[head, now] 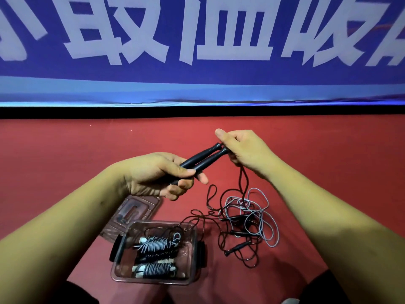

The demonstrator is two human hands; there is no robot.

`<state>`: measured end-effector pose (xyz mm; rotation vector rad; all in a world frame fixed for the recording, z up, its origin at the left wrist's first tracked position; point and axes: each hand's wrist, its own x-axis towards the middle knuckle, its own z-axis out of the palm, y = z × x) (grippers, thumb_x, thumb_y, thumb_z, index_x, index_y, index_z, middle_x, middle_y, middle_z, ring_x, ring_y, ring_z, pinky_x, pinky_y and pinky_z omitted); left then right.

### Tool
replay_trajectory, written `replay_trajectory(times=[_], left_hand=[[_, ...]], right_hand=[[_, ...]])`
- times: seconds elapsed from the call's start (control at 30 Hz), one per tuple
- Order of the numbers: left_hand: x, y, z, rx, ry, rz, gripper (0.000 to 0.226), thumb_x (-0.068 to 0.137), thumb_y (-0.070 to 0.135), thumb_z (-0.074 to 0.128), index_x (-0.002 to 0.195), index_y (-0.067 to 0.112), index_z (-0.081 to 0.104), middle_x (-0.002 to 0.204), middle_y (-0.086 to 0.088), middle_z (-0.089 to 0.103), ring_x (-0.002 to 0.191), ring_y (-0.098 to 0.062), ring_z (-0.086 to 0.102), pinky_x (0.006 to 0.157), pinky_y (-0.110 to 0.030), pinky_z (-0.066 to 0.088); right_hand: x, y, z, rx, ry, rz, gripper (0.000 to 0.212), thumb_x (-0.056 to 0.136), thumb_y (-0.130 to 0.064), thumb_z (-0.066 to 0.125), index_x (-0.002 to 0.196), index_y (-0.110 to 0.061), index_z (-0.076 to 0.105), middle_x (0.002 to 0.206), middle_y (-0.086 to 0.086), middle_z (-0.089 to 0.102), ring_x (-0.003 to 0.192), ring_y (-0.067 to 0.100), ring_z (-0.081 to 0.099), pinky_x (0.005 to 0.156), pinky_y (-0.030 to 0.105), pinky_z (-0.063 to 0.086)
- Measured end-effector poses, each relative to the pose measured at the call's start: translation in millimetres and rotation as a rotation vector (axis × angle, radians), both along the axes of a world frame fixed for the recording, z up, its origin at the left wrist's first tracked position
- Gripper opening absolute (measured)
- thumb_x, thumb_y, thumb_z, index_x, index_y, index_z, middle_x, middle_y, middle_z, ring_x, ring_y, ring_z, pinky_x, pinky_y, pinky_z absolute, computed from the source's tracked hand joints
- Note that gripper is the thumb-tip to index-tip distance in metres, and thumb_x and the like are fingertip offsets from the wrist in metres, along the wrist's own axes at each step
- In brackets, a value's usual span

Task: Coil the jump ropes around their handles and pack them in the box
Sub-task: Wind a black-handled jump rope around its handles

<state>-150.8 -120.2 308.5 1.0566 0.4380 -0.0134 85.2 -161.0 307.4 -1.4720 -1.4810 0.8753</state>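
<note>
My left hand grips the lower ends of two black jump rope handles held side by side. My right hand pinches their upper ends, where a dark rope hangs down to the floor. On the red floor lies a tangle of loose ropes, one grey and others dark, with black handles among them. A clear plastic box with black side latches stands below my hands. It holds several coiled jump ropes.
The box's clear lid lies flat on the red floor behind the box, to the left. A blue banner with white characters covers the wall ahead. My knees show at the bottom edge.
</note>
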Motion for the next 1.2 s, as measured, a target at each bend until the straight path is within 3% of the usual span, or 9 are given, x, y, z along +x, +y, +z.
replay_trajectory(times=[0.13, 0.27, 0.4, 0.53, 0.73, 0.87, 0.93, 1.03, 1.2], left_hand=[[1, -6, -3, -0.005, 0.077, 0.077, 0.031, 0.088, 0.007, 0.058, 0.116, -0.006, 0.061, 0.068, -0.005, 0.045, 0.047, -0.008, 0.039, 0.043, -0.019, 0.035], [5, -10, -5, 0.02, 0.094, 0.113, 0.037, 0.094, 0.023, 0.059, 0.12, -0.005, 0.058, 0.061, 0.0, 0.034, 0.042, -0.005, 0.029, 0.038, -0.018, 0.021], [12, -15, 5, 0.117, 0.058, 0.257, 0.027, 0.091, 0.024, 0.055, 0.101, -0.001, 0.059, 0.053, 0.002, 0.031, 0.034, -0.003, 0.028, 0.031, -0.014, 0.022], [14, -3, 16, 0.022, -0.229, 0.575, 0.016, 0.092, 0.02, 0.05, 0.079, 0.016, 0.043, 0.05, 0.007, 0.033, 0.033, 0.0, 0.029, 0.03, -0.012, 0.021], [12, 7, 6, 0.075, -0.321, 0.923, 0.023, 0.103, 0.026, 0.044, 0.086, 0.012, 0.049, 0.056, 0.003, 0.036, 0.043, -0.007, 0.034, 0.04, -0.016, 0.03], [22, 8, -1, 0.064, -0.308, 1.141, 0.026, 0.102, 0.033, 0.048, 0.084, 0.016, 0.052, 0.071, -0.003, 0.053, 0.069, -0.017, 0.056, 0.066, -0.026, 0.05], [22, 8, -3, 0.032, -0.295, 1.164, 0.027, 0.103, 0.037, 0.045, 0.088, 0.016, 0.053, 0.095, -0.015, 0.065, 0.093, -0.029, 0.066, 0.086, -0.04, 0.056], [24, 4, -2, -0.017, -0.372, 1.13, 0.025, 0.104, 0.036, 0.04, 0.1, 0.013, 0.049, 0.117, -0.029, 0.065, 0.105, -0.04, 0.068, 0.086, -0.049, 0.058], [24, 8, -3, -0.057, -0.376, 1.108, 0.044, 0.106, 0.033, 0.036, 0.136, 0.002, 0.044, 0.122, -0.015, 0.069, 0.112, -0.028, 0.068, 0.089, -0.04, 0.058]], right_hand=[[-3, -3, -2, 0.002, -0.154, 0.026, 0.058, 0.082, -0.07, 0.052, 0.06, -0.016, 0.045, 0.051, 0.006, 0.038, 0.048, 0.018, 0.033, 0.054, 0.03, 0.029], [-8, 0, -4, 0.02, -0.233, -0.064, 0.056, 0.087, -0.061, 0.055, 0.059, -0.015, 0.041, 0.047, -0.002, 0.031, 0.044, 0.015, 0.028, 0.047, 0.026, 0.025], [-16, 3, 0, -0.026, 0.107, -0.064, 0.049, 0.095, -0.054, 0.049, 0.07, -0.012, 0.045, 0.051, 0.004, 0.03, 0.041, 0.015, 0.025, 0.044, 0.024, 0.02], [-12, 2, -5, -0.073, 0.262, 0.039, 0.04, 0.105, -0.037, 0.037, 0.077, -0.011, 0.049, 0.054, 0.001, 0.034, 0.045, 0.016, 0.033, 0.048, 0.027, 0.03], [-24, -9, -11, -0.244, 0.353, 0.204, 0.027, 0.105, -0.015, 0.037, 0.098, -0.003, 0.061, 0.063, 0.003, 0.048, 0.052, 0.017, 0.042, 0.053, 0.027, 0.037], [-53, -19, -10, -0.286, 0.295, 0.281, 0.03, 0.106, -0.017, 0.036, 0.099, -0.004, 0.062, 0.062, 0.002, 0.049, 0.056, 0.02, 0.05, 0.052, 0.022, 0.044], [-65, -21, -14, -0.28, 0.273, 0.286, 0.032, 0.106, -0.02, 0.035, 0.097, -0.005, 0.062, 0.058, -0.001, 0.042, 0.051, 0.017, 0.045, 0.053, 0.026, 0.039], [-75, -23, -18, -0.315, 0.263, 0.241, 0.033, 0.106, -0.023, 0.035, 0.095, -0.005, 0.059, 0.058, -0.003, 0.035, 0.045, 0.011, 0.026, 0.047, 0.024, 0.023], [-84, -21, -18, -0.275, 0.188, 0.186, 0.034, 0.106, -0.023, 0.035, 0.088, -0.006, 0.059, 0.054, -0.003, 0.035, 0.039, 0.009, 0.023, 0.044, 0.021, 0.019]])
